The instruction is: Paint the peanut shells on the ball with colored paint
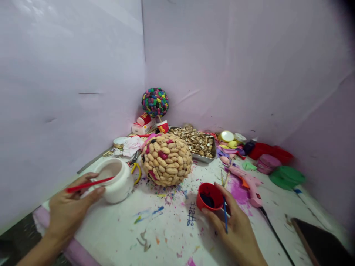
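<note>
My left hand point(73, 207) is closed around a slim red stick point(90, 184), whose tip reaches over the rim of a white jar point(120, 186). My left fingertips are against the jar's side; how firmly they hold it is not clear. On the right, my right hand point(234, 218) grips a small red cup point(209, 207) with dark blue paint in the bottom. A thin blue stick point(225, 218), like a paintbrush handle, lies along those fingers. Between the hands sits a ball covered in peanuts point(172, 168), mostly bare shell, with a few painted magenta or dark.
Behind stand a metal tray point(206, 159) of shells and a multicoloured ball point(155, 102) on a stick. A pink glue gun point(251, 186), its cord, green lid point(288, 177) and dark phone-like slab point(321, 240) lie right. Yellow-handled scissors point(137, 173) are beside the jar.
</note>
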Demonstrator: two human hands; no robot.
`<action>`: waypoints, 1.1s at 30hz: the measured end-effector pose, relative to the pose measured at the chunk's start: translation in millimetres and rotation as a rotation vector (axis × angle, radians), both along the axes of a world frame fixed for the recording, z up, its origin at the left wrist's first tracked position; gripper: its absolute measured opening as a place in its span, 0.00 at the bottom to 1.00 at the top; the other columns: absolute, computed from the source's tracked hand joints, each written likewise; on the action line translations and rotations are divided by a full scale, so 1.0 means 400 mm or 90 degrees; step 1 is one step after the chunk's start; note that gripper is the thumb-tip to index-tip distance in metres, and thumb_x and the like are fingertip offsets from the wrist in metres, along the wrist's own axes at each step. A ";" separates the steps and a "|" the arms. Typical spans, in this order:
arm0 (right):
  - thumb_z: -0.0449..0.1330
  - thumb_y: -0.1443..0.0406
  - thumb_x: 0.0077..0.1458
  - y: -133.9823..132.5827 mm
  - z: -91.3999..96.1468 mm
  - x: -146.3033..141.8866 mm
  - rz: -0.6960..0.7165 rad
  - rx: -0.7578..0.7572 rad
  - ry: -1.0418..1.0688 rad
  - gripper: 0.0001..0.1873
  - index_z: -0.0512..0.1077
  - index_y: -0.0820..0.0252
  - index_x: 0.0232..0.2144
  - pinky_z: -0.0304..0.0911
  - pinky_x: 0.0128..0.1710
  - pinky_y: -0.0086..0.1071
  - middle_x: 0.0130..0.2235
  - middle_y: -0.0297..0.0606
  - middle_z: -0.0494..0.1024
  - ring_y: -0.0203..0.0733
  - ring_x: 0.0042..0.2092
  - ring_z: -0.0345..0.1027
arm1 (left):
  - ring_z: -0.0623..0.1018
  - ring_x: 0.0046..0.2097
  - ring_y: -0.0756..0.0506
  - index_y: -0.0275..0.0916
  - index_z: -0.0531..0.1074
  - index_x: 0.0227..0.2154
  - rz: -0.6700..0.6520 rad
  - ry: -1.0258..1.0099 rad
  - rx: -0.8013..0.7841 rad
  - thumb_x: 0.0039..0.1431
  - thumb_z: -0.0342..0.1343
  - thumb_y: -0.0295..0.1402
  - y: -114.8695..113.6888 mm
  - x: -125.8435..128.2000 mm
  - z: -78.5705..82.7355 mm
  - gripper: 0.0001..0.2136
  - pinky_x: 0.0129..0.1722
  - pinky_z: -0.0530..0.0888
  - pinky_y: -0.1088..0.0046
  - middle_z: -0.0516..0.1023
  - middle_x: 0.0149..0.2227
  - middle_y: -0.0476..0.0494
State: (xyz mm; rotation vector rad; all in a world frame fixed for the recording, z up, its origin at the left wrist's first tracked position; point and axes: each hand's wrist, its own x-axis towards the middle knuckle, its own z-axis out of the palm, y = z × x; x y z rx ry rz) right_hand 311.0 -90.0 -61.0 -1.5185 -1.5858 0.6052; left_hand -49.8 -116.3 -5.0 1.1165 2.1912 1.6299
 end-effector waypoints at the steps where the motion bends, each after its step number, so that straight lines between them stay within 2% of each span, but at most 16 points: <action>1: 0.61 0.49 0.51 0.001 -0.002 0.001 0.000 -0.002 -0.002 0.37 0.63 0.62 0.58 0.65 0.56 0.54 0.55 0.53 0.75 0.59 0.55 0.71 | 0.76 0.48 0.40 0.39 0.74 0.37 -0.004 0.035 0.004 0.51 0.63 0.40 -0.001 0.014 0.000 0.13 0.53 0.72 0.64 0.77 0.41 0.51; 4: 0.61 0.48 0.48 0.002 -0.006 0.001 -0.005 -0.007 0.009 0.38 0.65 0.63 0.57 0.67 0.54 0.50 0.54 0.52 0.77 0.59 0.53 0.73 | 0.77 0.43 0.42 0.41 0.71 0.40 -0.077 0.182 -0.036 0.55 0.58 0.48 -0.007 0.024 0.010 0.17 0.48 0.76 0.63 0.74 0.45 0.47; 7: 0.61 0.48 0.49 -0.001 -0.007 -0.007 -0.023 -0.007 0.017 0.39 0.64 0.63 0.58 0.66 0.55 0.48 0.55 0.51 0.76 0.57 0.55 0.71 | 0.77 0.41 0.40 0.41 0.67 0.52 -0.129 0.333 -0.127 0.57 0.52 0.52 -0.016 0.010 0.028 0.25 0.45 0.76 0.55 0.68 0.52 0.39; 10: 0.60 0.48 0.49 -0.007 -0.004 -0.018 -0.046 -0.008 0.018 0.39 0.63 0.61 0.59 0.66 0.55 0.47 0.55 0.49 0.76 0.56 0.55 0.71 | 0.72 0.55 0.30 0.41 0.61 0.60 -0.157 0.486 -0.130 0.61 0.49 0.50 -0.022 0.002 0.036 0.28 0.52 0.71 0.45 0.58 0.62 0.31; 13: 0.59 0.48 0.50 -0.009 0.000 -0.020 -0.056 -0.002 0.014 0.37 0.64 0.61 0.58 0.66 0.55 0.48 0.55 0.49 0.76 0.56 0.55 0.71 | 0.57 0.66 0.27 0.42 0.65 0.55 -0.213 0.576 -0.002 0.63 0.51 0.39 -0.021 0.005 0.027 0.19 0.58 0.64 0.43 0.49 0.66 0.30; 15: 0.58 0.47 0.51 -0.009 0.001 -0.015 -0.046 -0.009 0.004 0.37 0.64 0.61 0.58 0.66 0.55 0.49 0.55 0.50 0.76 0.57 0.56 0.71 | 0.54 0.68 0.29 0.44 0.67 0.49 -0.268 0.552 0.053 0.62 0.52 0.32 -0.019 0.006 0.018 0.13 0.59 0.63 0.45 0.51 0.66 0.34; 17: 0.59 0.47 0.50 -0.006 -0.002 -0.006 -0.031 -0.016 -0.009 0.38 0.63 0.61 0.58 0.67 0.55 0.48 0.55 0.49 0.76 0.57 0.56 0.71 | 0.57 0.67 0.32 0.45 0.69 0.43 -0.298 0.487 0.068 0.62 0.52 0.30 -0.018 0.004 0.015 0.08 0.59 0.64 0.48 0.56 0.64 0.37; 19: 0.60 0.47 0.50 -0.004 -0.005 0.002 -0.022 -0.020 -0.019 0.38 0.63 0.61 0.58 0.68 0.55 0.47 0.56 0.48 0.76 0.56 0.56 0.71 | 0.62 0.65 0.35 0.43 0.69 0.35 -0.281 0.410 0.050 0.62 0.52 0.31 -0.015 -0.002 0.021 0.02 0.59 0.65 0.52 0.63 0.60 0.38; 21: 0.60 0.47 0.50 -0.003 -0.008 0.005 -0.020 -0.021 -0.020 0.37 0.63 0.61 0.58 0.69 0.54 0.46 0.56 0.48 0.76 0.55 0.56 0.71 | 0.67 0.61 0.37 0.42 0.68 0.29 -0.218 0.336 0.014 0.63 0.51 0.34 -0.009 -0.005 0.032 0.07 0.59 0.65 0.55 0.68 0.55 0.38; 26: 0.60 0.47 0.51 -0.003 -0.011 0.001 -0.021 0.002 -0.016 0.37 0.63 0.61 0.58 0.70 0.54 0.45 0.56 0.48 0.76 0.54 0.55 0.72 | 0.74 0.52 0.37 0.42 0.67 0.30 -0.060 0.258 -0.068 0.60 0.49 0.40 0.011 0.010 0.058 0.09 0.56 0.68 0.57 0.73 0.43 0.39; 28: 0.60 0.47 0.51 -0.001 -0.013 0.002 -0.020 0.014 -0.017 0.37 0.64 0.61 0.58 0.71 0.53 0.46 0.55 0.49 0.77 0.55 0.54 0.73 | 0.75 0.50 0.36 0.42 0.68 0.31 -0.021 0.256 -0.096 0.60 0.48 0.40 0.012 0.020 0.057 0.09 0.54 0.70 0.57 0.73 0.42 0.40; 30: 0.61 0.48 0.50 0.001 -0.014 0.004 -0.013 0.018 -0.022 0.37 0.64 0.60 0.57 0.71 0.52 0.46 0.54 0.48 0.77 0.54 0.53 0.74 | 0.75 0.51 0.36 0.41 0.69 0.34 -0.009 0.265 -0.102 0.61 0.46 0.40 0.007 0.024 0.045 0.11 0.54 0.70 0.56 0.73 0.44 0.39; 33: 0.62 0.50 0.51 0.002 -0.011 0.002 -0.008 0.028 -0.021 0.34 0.64 0.59 0.57 0.71 0.53 0.46 0.54 0.47 0.77 0.54 0.54 0.73 | 0.74 0.53 0.34 0.38 0.70 0.40 -0.027 0.308 -0.074 0.64 0.43 0.39 -0.005 0.012 0.005 0.13 0.52 0.71 0.54 0.73 0.47 0.37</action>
